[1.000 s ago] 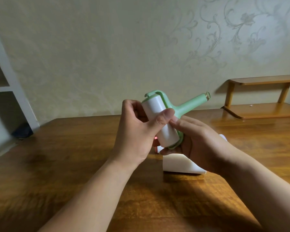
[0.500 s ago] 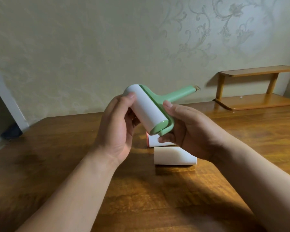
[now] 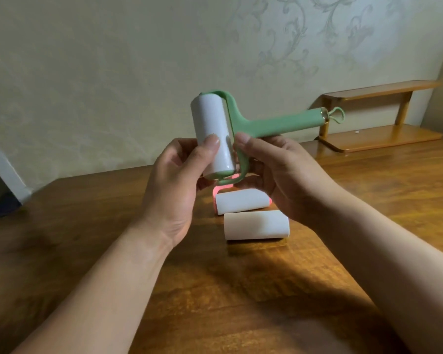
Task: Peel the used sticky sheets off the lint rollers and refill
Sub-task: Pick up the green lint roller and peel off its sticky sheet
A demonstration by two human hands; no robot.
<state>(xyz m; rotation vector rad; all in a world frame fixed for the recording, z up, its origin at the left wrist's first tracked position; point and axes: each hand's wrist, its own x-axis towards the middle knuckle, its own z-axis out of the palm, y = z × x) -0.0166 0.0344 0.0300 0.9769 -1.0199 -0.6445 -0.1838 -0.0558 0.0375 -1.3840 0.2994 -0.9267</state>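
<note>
I hold a green lint roller (image 3: pixel 271 125) above the wooden table (image 3: pixel 241 290), its white sticky roll (image 3: pixel 211 123) nearly upright and its handle pointing right. My left hand (image 3: pixel 173 190) grips the lower part of the white roll, thumb on its front. My right hand (image 3: pixel 279 175) holds the green frame beside the roll, thumb near the roll's edge. Below on the table lies a pink lint roller (image 3: pixel 242 200) with a white roll. A loose white refill roll (image 3: pixel 256 224) lies in front of it.
A small two-tier wooden shelf (image 3: pixel 376 134) stands at the table's back right against the patterned wall. A white shelf unit edge (image 3: pixel 0 164) shows at far left.
Both hands have turned the green roller so the roll stands more upright and higher. My left thumb now rests on the roll's lower front.
</note>
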